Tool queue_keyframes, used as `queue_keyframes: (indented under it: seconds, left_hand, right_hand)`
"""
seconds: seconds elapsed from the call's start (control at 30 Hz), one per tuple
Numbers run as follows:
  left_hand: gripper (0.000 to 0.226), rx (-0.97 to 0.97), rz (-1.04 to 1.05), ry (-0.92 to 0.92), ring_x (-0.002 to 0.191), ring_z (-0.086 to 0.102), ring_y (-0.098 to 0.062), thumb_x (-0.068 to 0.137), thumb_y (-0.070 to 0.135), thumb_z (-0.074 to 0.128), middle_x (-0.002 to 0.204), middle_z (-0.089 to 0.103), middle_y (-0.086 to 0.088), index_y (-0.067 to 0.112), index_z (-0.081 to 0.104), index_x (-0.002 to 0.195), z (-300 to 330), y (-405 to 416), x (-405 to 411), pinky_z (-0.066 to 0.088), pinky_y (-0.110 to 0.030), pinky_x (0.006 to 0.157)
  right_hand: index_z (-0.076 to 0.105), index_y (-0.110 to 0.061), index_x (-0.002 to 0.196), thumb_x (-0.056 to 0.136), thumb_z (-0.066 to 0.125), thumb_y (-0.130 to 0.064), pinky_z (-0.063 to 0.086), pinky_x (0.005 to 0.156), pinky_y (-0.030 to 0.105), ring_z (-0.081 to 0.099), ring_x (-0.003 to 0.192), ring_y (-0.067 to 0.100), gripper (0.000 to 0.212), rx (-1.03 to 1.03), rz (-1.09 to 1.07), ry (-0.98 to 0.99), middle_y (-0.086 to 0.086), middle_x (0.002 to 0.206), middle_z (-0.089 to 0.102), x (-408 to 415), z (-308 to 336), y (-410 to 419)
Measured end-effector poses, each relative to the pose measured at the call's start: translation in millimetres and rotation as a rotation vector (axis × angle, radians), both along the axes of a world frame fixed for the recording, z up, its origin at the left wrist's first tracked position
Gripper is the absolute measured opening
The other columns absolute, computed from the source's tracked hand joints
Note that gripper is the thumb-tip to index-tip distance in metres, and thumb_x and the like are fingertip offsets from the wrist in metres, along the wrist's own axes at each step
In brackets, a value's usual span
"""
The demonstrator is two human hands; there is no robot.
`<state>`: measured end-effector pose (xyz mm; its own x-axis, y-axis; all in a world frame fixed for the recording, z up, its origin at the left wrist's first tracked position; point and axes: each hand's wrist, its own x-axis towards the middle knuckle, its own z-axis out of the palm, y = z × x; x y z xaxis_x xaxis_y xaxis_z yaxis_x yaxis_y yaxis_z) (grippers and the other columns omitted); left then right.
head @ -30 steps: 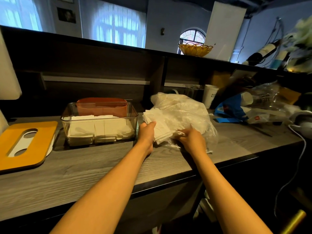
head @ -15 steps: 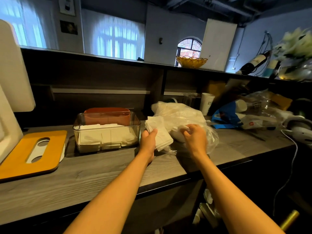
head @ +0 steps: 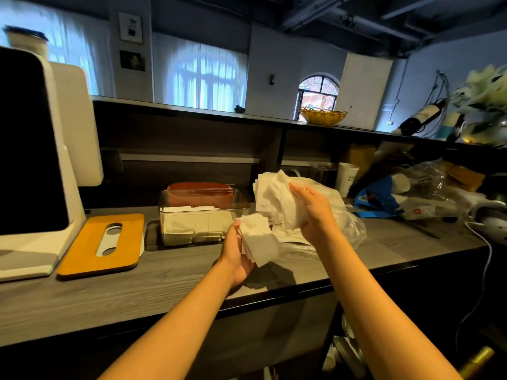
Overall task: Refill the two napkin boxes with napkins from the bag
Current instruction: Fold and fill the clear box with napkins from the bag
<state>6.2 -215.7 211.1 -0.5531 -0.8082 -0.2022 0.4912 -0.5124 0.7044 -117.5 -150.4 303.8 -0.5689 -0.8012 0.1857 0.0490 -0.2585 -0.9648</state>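
- A person's left hand [head: 238,256] grips a small stack of white napkins [head: 259,242] above the grey wooden counter [head: 164,281], just right of the clear napkin box [head: 201,216].
- The right hand [head: 312,212] clutches a larger, crumpled bundle of napkins [head: 274,197], raised above the plastic bag [head: 340,226] that lies on the counter right of the box.
- The clear napkin box stands open and partly filled with white napkins; a terracotta-coloured box [head: 200,194] sits directly behind it, touching or nearly so.
- Left of the clear box, an orange lid with a slotted opening [head: 103,244] lies flat on the counter, its left edge beside the white base of a screen stand [head: 41,160].
- Well right of the box, past the bag, a white paper cup [head: 347,179] stands against the back panel; dark lettering on it is too small to read.
- Farther right, a blue-and-clear plastic wrapper [head: 384,198] and loose packaging crowd the counter, a small red mark on it unreadable.
- On the ledge above and right of the box sit a yellow wire basket [head: 323,116], a tilted wine bottle [head: 424,116] with an illegible label, and pale flowers [head: 485,90].
- A white cable [head: 482,242] hangs off the counter's right end.
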Motion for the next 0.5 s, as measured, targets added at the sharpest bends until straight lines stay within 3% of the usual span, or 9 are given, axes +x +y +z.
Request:
queue_keyframes:
  seconds: [0.07, 0.17, 0.23, 0.3, 0.37, 0.43, 0.5]
  left_hand:
    - [0.057, 0.007, -0.013, 0.047, 0.101, 0.066, -0.030, 0.097, 0.060, 0.034, 0.111, 0.072, -0.013, 0.020, 0.067, 0.120, -3, 3, 17, 0.054, -0.039, 0.079]
    - [0.063, -0.044, -0.015, 0.055, 0.113, 0.064, -0.032, 0.099, 0.063, 0.028, 0.120, 0.070, -0.014, 0.019, 0.063, 0.125, -7, 7, 44, 0.052, -0.044, 0.089]
    - [0.051, -0.072, -0.020, 0.007, 0.114, 0.064, -0.032, 0.099, 0.054, 0.041, 0.120, 0.070, -0.013, 0.017, 0.062, 0.127, -9, 11, 61, 0.053, -0.045, 0.091]
    - [0.036, -0.090, 0.029, -0.090, 0.106, 0.068, -0.030, 0.095, 0.036, 0.061, 0.116, 0.071, -0.012, 0.016, 0.061, 0.125, -10, 13, 76, 0.057, -0.042, 0.080]
    - [0.036, -0.111, 0.092, -0.181, 0.099, 0.070, -0.028, 0.089, 0.022, 0.070, 0.111, 0.072, -0.011, 0.016, 0.058, 0.123, -14, 10, 88, 0.058, -0.040, 0.075]
    - [0.045, -0.146, 0.145, -0.254, 0.098, 0.070, -0.030, 0.087, 0.013, 0.073, 0.111, 0.071, -0.012, 0.013, 0.055, 0.128, -17, 8, 98, 0.059, -0.042, 0.076]
    - [0.049, -0.176, 0.221, -0.313, 0.098, 0.070, -0.031, 0.086, 0.009, 0.073, 0.113, 0.070, -0.014, 0.011, 0.054, 0.131, -17, 4, 108, 0.059, -0.045, 0.078]
  right_hand:
    - [0.066, -0.011, 0.098, 0.091, 0.067, -0.027, 0.053, 0.061, 0.032, 0.065, 0.080, 0.021, 0.017, 0.167, 0.069, -0.046, 0.007, 0.091, 0.068, 20, -7, 0]
    - [0.062, -0.009, 0.097, 0.092, 0.066, -0.028, 0.044, 0.057, 0.029, 0.056, 0.074, 0.018, 0.020, 0.470, 0.020, 0.039, 0.005, 0.086, 0.060, 45, -30, -4]
    - [0.060, -0.009, 0.107, 0.093, 0.065, -0.032, 0.044, 0.058, 0.030, 0.055, 0.075, 0.018, 0.028, 0.529, 0.025, 0.030, 0.006, 0.095, 0.061, 57, -46, -10]
    - [0.059, -0.007, 0.122, 0.092, 0.063, -0.044, 0.052, 0.076, 0.037, 0.062, 0.090, 0.024, 0.048, 0.497, 0.086, -0.016, 0.010, 0.115, 0.064, 70, -58, -13]
    - [0.056, -0.013, 0.130, 0.087, 0.064, -0.055, 0.050, 0.098, 0.046, 0.061, 0.109, 0.029, 0.061, 0.483, 0.156, -0.038, 0.013, 0.126, 0.062, 81, -67, -16]
    - [0.060, -0.017, 0.120, 0.086, 0.066, -0.054, 0.047, 0.103, 0.046, 0.059, 0.110, 0.028, 0.051, 0.478, 0.218, 0.000, 0.010, 0.122, 0.063, 94, -70, -15]
    - [0.064, -0.018, 0.103, 0.090, 0.067, -0.037, 0.050, 0.093, 0.037, 0.060, 0.099, 0.022, 0.024, 0.461, 0.259, 0.112, 0.008, 0.110, 0.065, 106, -70, -12]
